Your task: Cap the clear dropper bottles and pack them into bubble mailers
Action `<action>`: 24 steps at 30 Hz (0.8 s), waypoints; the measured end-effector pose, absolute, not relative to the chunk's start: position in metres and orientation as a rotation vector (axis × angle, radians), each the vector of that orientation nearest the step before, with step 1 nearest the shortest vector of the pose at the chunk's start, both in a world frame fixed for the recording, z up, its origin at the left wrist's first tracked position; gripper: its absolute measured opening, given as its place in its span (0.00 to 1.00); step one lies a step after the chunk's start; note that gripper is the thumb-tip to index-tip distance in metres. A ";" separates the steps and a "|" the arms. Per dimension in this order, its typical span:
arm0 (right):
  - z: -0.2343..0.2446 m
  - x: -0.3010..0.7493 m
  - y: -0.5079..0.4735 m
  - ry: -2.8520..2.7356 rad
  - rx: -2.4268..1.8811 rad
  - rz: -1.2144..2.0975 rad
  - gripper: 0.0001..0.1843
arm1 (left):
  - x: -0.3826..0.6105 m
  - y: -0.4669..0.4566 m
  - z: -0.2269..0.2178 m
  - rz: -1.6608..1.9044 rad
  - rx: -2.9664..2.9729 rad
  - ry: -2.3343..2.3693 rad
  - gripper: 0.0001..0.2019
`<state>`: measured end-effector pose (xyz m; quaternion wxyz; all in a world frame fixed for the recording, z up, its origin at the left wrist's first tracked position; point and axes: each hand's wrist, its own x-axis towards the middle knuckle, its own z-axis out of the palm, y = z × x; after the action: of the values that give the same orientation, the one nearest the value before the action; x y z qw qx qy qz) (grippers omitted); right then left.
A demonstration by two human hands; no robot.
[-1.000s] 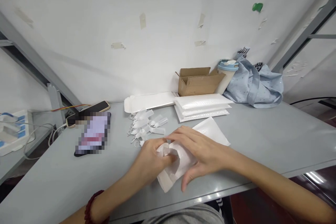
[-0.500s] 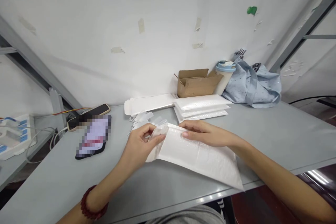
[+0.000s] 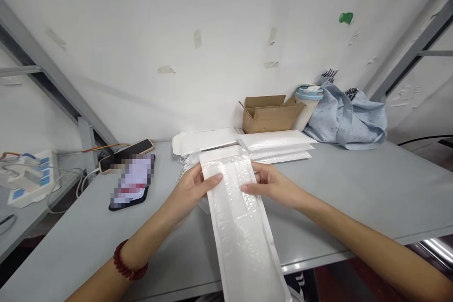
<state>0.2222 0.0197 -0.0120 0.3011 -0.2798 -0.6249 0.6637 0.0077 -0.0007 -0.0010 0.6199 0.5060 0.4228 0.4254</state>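
Observation:
A white bubble mailer (image 3: 240, 231) hangs lengthwise toward me, its lower end past the table's front edge. My left hand (image 3: 194, 188) grips its upper left side, thumb on the front face. On the opposite side my right hand (image 3: 274, 186) holds it the same way, fingers curled behind. Just behind the mailer's top lie small clear plastic pieces with white loops (image 3: 186, 163), mostly hidden by it. A stack of white bubble mailers (image 3: 283, 144) lies farther back to the right. Beside that stack is a flat white packet (image 3: 201, 140).
At the back stand an open cardboard box (image 3: 271, 118), a lidded cup (image 3: 307, 104) and a light blue cloth bag (image 3: 348, 118). To the left lie a phone (image 3: 132, 184), a dark device (image 3: 127, 155) and a power strip (image 3: 33, 179) with cables on a side surface.
The bubble mailer has swung from slanting rightward to pointing down toward me. My left hand has shifted from its end to its side edge. Both hands still hold it.

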 end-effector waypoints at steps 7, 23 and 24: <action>-0.016 0.223 0.026 -1.604 -0.863 1.606 0.16 | 0.010 0.002 -0.013 0.902 1.321 0.917 0.17; -0.015 0.228 0.031 -1.315 -1.002 1.696 0.12 | 0.004 -0.002 -0.006 0.696 1.354 0.769 0.22; -0.013 0.229 0.032 -1.277 -1.018 1.724 0.12 | 0.006 -0.005 -0.005 0.686 1.337 0.737 0.23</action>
<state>0.2294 0.0316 -0.0130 0.3740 -0.3976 -0.4988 0.6732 0.0060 -0.0047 -0.0046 0.6699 0.5931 0.3269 0.3044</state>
